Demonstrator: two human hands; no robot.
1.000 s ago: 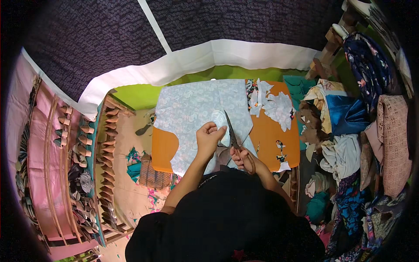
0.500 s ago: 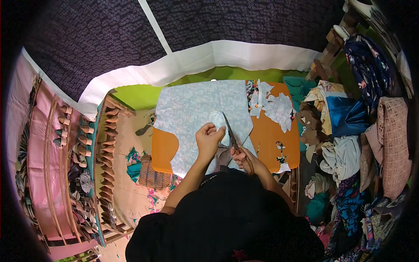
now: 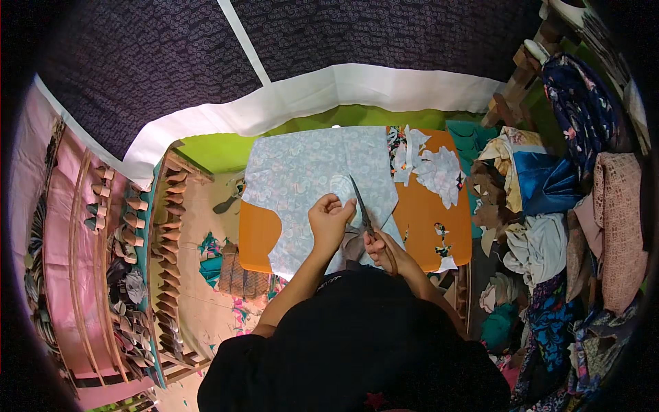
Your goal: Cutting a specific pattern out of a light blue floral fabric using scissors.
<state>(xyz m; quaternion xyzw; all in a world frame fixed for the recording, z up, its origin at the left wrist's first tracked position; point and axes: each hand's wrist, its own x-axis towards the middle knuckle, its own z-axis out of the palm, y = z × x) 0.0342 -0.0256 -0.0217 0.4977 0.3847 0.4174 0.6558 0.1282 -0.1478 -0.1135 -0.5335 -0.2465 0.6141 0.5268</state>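
My right hand [image 3: 376, 250] grips a pair of scissors [image 3: 362, 209] by the handles, and the long dark blades point up and away over the cloth. Just left of the blades, my left hand [image 3: 329, 218] is closed with its fingers curled and the thumb toward the scissors; whatever it pinches is too small to make out. Under both hands spreads a large pale grey-blue patterned cloth [image 3: 302, 172] with an irregular cut edge. A small whitish rounded patch [image 3: 340, 184] shows on it beyond my left fingers. The cloth lies across an orange table [image 3: 425, 220].
Pale fabric scraps [image 3: 438, 175] lie on the table's right side. Piled cloths [image 3: 539, 250] fill the right. At the left stands a rack of brown shoe-shaped pieces [image 3: 170, 264]. A dark patterned curtain [image 3: 371, 38] hangs beyond the table. Scraps litter the floor.
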